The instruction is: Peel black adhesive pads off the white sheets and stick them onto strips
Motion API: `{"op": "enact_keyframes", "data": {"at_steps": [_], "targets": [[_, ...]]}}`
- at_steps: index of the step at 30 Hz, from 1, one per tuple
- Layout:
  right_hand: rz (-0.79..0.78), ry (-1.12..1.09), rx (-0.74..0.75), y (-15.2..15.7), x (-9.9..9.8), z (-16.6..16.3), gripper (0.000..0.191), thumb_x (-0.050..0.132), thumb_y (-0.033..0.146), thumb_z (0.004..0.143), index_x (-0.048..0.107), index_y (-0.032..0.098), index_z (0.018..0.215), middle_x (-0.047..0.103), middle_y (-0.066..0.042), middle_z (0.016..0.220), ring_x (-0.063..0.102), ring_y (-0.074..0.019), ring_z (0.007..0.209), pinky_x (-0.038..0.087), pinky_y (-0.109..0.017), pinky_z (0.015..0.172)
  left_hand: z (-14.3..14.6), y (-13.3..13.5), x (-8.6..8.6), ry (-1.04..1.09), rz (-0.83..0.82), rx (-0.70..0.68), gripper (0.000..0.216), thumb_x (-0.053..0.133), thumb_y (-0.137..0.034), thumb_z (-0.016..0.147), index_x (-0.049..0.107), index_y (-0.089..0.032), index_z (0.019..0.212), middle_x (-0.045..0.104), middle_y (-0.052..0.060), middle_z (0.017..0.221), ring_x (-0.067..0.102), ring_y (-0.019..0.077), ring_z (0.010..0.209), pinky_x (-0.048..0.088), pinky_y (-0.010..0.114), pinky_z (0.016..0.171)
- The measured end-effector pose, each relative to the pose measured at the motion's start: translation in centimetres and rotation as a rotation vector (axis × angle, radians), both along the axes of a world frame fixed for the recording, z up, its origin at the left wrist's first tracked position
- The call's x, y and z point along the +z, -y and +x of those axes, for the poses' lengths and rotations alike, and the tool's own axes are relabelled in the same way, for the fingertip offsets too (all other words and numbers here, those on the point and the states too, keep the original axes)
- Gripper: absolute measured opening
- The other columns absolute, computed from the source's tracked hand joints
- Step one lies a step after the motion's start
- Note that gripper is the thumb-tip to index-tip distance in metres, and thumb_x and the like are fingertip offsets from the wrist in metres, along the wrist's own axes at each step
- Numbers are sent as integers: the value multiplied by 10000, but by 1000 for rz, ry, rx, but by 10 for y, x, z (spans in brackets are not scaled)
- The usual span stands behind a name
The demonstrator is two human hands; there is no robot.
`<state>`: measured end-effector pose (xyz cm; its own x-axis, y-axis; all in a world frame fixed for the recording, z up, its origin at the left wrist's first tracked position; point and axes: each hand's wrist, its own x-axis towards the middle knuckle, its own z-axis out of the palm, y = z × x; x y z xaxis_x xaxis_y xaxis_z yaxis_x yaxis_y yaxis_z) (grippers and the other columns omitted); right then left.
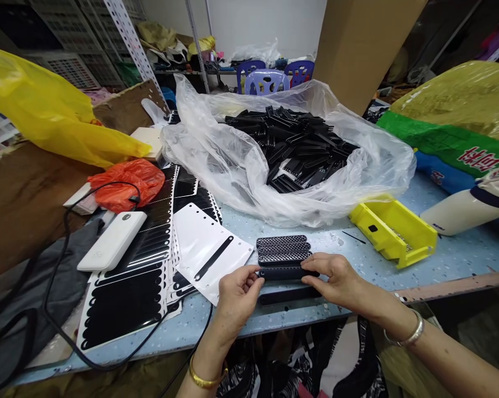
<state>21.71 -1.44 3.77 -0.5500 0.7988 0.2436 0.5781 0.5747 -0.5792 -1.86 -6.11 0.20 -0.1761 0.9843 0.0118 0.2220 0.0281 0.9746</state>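
Observation:
Between my hands is a smooth black strip [281, 273] with rounded ends, lying flat near the table's front edge. My left hand [240, 290] pinches its left end. Thumb and fingers of my right hand [334, 279] grip its right end. Just behind it sits a row of black strips with a lattice pattern [283, 249]. Another plain black strip [290, 295] lies in front, its right end partly under my right hand. Left of my hands, a white backing sheet [239, 251] carries a single black strip-shaped sticker [214, 257].
A clear plastic bag [232, 166] full of black strips [311, 149] stands at the back. To the right are a yellow bin [392, 235] with small parts and a white bottle [467, 207]. Sticker sheets [127, 301], a white power bank [112, 241] and a black cable [48, 298] lie left.

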Motion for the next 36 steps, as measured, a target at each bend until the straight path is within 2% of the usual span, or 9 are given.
{"op": "enact_keyframes", "data": {"at_steps": [11, 24, 30, 36], "targets": [[-64, 6, -14, 1, 3, -1, 123, 660, 121, 774, 746, 160, 851, 716, -73, 824, 668, -187, 728, 547, -287, 660, 0, 1, 0, 17, -20, -7, 212, 662, -226, 699, 747, -148, 877, 617, -7, 594, 548, 100, 513, 455, 198, 502], [-49, 36, 0, -2, 0, -2, 89, 655, 125, 772, 728, 153, 815, 690, -67, 791, 644, -182, 718, 524, -294, 662, 1, 0, 0, -2, -20, -4, 217, 644, -224, 697, 745, -151, 875, 636, 1, 606, 557, 101, 498, 455, 200, 486], [-78, 61, -15, -1, 4, -3, 100, 667, 127, 769, 726, 148, 848, 685, -58, 781, 638, -177, 711, 524, -289, 661, -2, 0, 4, 27, -72, -34, 248, 605, -289, 759, 724, -138, 916, 615, -13, 547, 569, 111, 471, 447, 201, 465], [-65, 42, -4, -2, 5, -4, 84, 673, 113, 765, 719, 147, 827, 691, -61, 779, 642, -181, 707, 520, -292, 657, 2, -7, 11, 23, -140, -10, 253, 596, -381, 799, 687, -154, 738, 556, -34, 469, 500, 87, 392, 378, 177, 391]]}}
